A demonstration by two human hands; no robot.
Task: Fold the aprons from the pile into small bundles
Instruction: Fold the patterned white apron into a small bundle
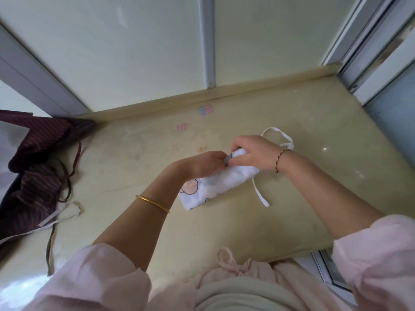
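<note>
A white apron with a cartoon print lies folded into a narrow strip in the middle of the yellowish countertop. My left hand and my right hand both pinch its far end. Its white straps trail loose behind my right wrist, and one strap runs toward me on the right. The pile of dark maroon striped aprons sits at the left edge of the counter.
Thin straps from the pile spill across the counter's left side. A raised backsplash and pale wall panels bound the far side, a window frame the right. Small stickers mark the counter near the back.
</note>
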